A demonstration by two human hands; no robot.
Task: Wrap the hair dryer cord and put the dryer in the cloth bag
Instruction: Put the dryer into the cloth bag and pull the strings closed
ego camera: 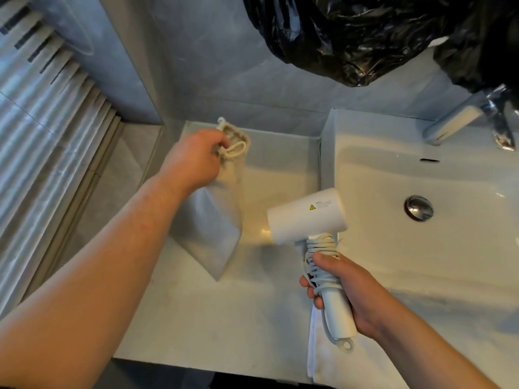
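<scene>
Your left hand [196, 158] pinched the gathered neck of the cloth bag [216, 226], fingers curled just beside its rope drawstring [234, 148]. The bag hung down over the counter [196, 318]; whether its bottom corner touched the surface could not be told. Your right hand [351, 290] was wrapped around the handle of the white hair dryer [306, 217], pressing the cord [321, 245] coiled around it. The dryer was held over the counter's edge next to the sink [421, 248], nozzle toward the bag, above a white towel [320, 357].
</scene>
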